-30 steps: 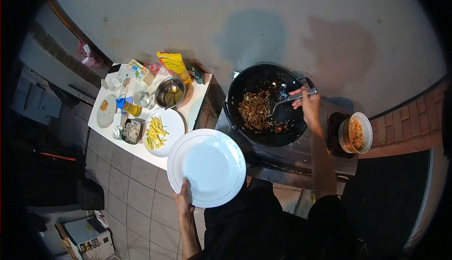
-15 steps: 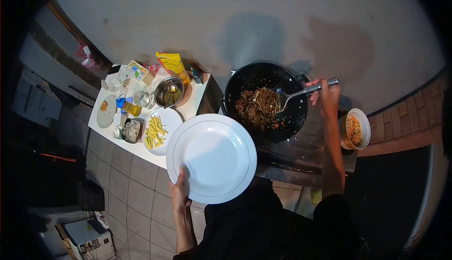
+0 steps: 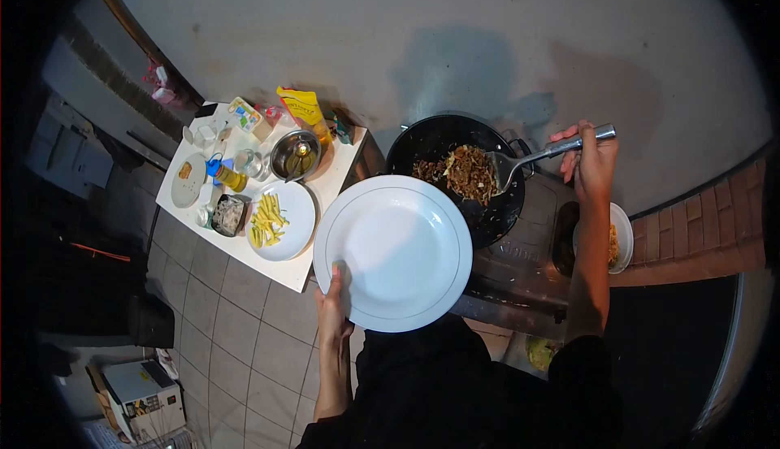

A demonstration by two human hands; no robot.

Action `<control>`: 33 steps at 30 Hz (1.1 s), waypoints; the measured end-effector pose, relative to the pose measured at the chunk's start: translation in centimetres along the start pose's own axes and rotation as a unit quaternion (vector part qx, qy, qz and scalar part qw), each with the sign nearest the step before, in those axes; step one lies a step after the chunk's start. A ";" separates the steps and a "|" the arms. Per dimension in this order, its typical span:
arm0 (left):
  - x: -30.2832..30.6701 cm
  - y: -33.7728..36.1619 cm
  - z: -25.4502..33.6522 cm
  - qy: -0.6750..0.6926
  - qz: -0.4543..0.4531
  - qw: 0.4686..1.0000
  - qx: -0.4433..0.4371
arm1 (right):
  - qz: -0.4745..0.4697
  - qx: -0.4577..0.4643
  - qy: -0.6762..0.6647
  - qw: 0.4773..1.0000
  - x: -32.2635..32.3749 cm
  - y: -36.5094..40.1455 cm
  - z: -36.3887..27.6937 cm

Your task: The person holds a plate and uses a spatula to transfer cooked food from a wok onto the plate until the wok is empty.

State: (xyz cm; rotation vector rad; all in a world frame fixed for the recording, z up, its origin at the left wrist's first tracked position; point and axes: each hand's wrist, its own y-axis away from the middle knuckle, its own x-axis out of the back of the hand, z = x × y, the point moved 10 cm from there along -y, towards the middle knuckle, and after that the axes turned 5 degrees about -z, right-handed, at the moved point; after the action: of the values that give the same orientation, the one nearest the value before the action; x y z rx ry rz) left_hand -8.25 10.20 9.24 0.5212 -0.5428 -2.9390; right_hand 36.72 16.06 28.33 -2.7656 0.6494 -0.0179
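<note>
My left hand [image 3: 333,309] grips the rim of a white plate [image 3: 393,254], its thumb over the top edge. The plate bears no food and hangs in front of the wok, covering part of the wok's near side. My right hand [image 3: 591,160] is wrapped round the handle of a metal spatula [image 3: 561,147]. The spatula's blade is inside the black wok [image 3: 418,128], at the right edge of a heap of brown stir-fried food [image 3: 471,174]. Some of that food seems to rest on the blade.
Left of the stove, a white table [image 3: 305,264] holds a plate of yellow strips [image 3: 268,220], a steel pot [image 3: 295,155], an oil bottle [image 3: 232,179] and a yellow packet [image 3: 301,108]. A white bowl [image 3: 622,238] of food sits at right, partly behind my forearm. A wall rises behind the wok.
The plate has moved right and slightly up, nearer the wok. My right hand and the spatula have shifted right, and the food in the wok is more heaped near the blade.
</note>
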 end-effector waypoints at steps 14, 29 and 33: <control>-5.2 1.0 -1.8 0.030 -0.015 0.998 0.046 | -0.211 0.002 -0.008 0.977 -8.4 4.2 -2.7; -4.2 1.1 -2.7 0.027 0.002 1.000 0.005 | -0.310 0.132 0.030 0.941 -11.5 7.7 -4.4; -4.5 1.4 -2.0 0.018 -0.003 1.000 0.017 | -0.327 0.147 0.019 0.933 -11.4 7.9 -5.0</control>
State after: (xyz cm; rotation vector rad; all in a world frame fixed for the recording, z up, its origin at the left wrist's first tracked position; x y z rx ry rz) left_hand -3.27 8.97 9.46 0.5802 -0.5877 -2.9254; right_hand 22.63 12.87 31.42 -2.5546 -0.2733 -0.2842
